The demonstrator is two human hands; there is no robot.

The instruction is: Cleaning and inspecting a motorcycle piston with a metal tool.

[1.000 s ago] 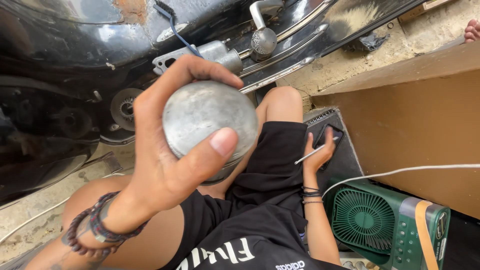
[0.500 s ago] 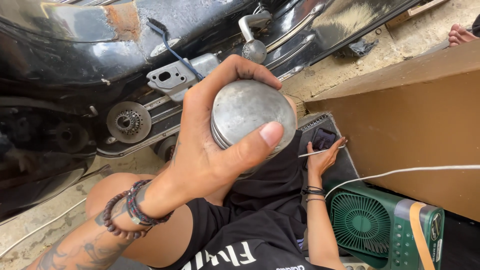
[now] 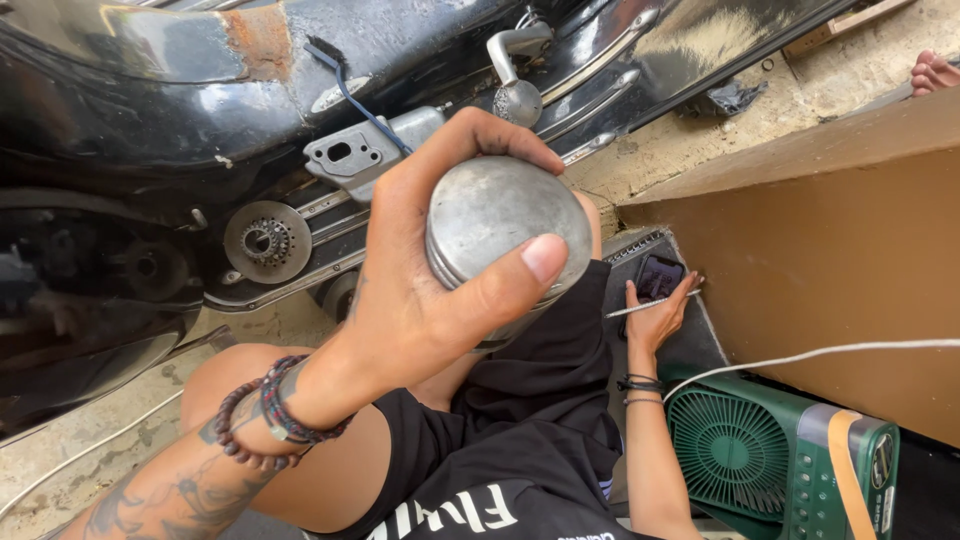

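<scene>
The left hand (image 3: 420,290) is raised in front of the camera and holds a round, dull grey metal cylinder (image 3: 505,235). Its flat, scuffed end faces up toward the camera. The fingers are closed around the cylinder: the thumb (image 3: 520,275) presses across the near edge of the flat end, and the other fingers curl over the far side. Ring grooves show on the cylinder's side wall just under the thumb. Beaded bracelets (image 3: 270,415) circle the left wrist, and the forearm is tattooed.

The right hand (image 3: 655,315) is lower down, beside the right leg, resting on a dark mat (image 3: 690,350) on the floor. It pinches a thin, light-coloured rod (image 3: 650,305), which lies nearly level across the fingers. A dark phone (image 3: 658,275) lies on the mat just beyond the fingertips. Thin dark bands sit on the right wrist.

The person sits on the concrete floor (image 3: 100,440) in black shorts (image 3: 540,400), knees bent. Behind the cylinder stands a black motorcycle (image 3: 150,110) with a rust patch on its body, a small toothed wheel (image 3: 267,240) low on its frame, and a grey metal bracket (image 3: 350,155) with a blue wire running to it.

To the right, a large brown cardboard box (image 3: 830,250) stands against the mat. A green fan (image 3: 780,465) sits at the lower right, near the right forearm, and a white cable (image 3: 850,350) runs above it across the face of the box. Another person's foot (image 3: 935,72) shows at the upper right edge.
</scene>
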